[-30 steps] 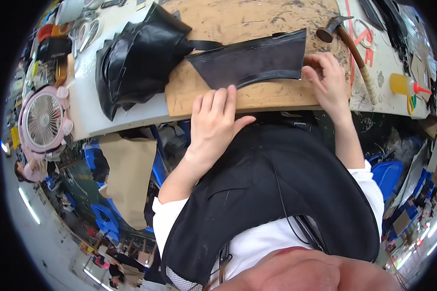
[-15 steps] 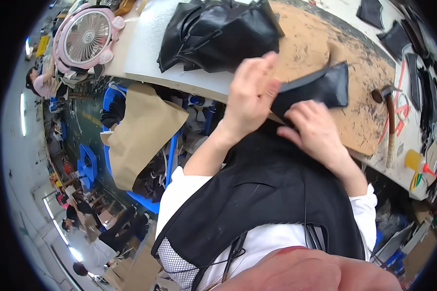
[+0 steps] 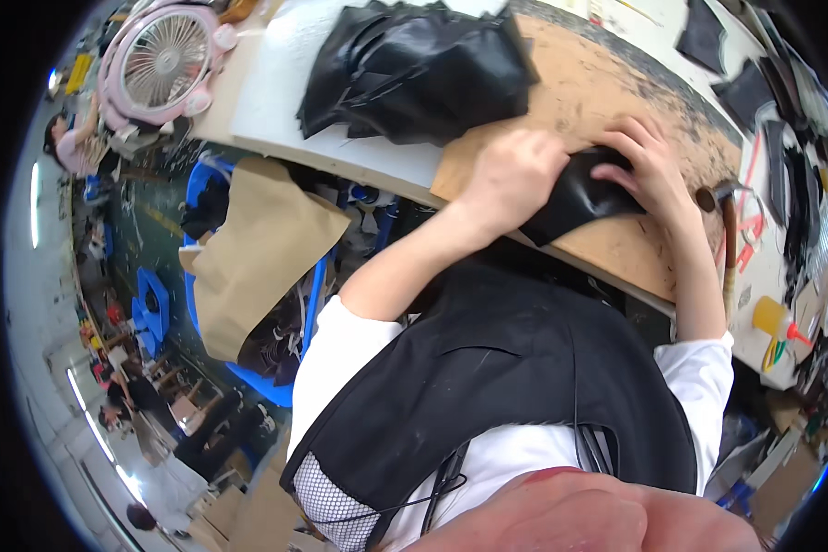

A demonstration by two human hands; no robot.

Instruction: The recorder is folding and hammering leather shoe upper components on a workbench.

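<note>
A glossy black leather piece (image 3: 584,198) lies on the brown work board (image 3: 575,87), its near corner reaching the board's front edge. My left hand (image 3: 515,179) is closed at the piece's left edge, its fingers curled and slightly blurred. At the far right edge, my right hand (image 3: 655,170) bends its fingers around the piece while the thumb presses on its top. The underside of the leather and the fingertips of my left hand are hidden. Beyond my left hand rests a pile of black leather pieces (image 3: 419,78) on a white sheet (image 3: 271,101).
A hammer (image 3: 729,230) lies right of my right forearm, near a yellow bottle with a red tip (image 3: 771,316). More dark pieces (image 3: 745,92) lie at the far right. Left of the table stand a pink fan (image 3: 164,63) and a blue bin (image 3: 193,267) with tan sheet material (image 3: 267,248).
My left hand has gone from raised with straight fingers to closed at the leather's left edge. My right hand has moved away from me to the far right edge, and the piece has turned.
</note>
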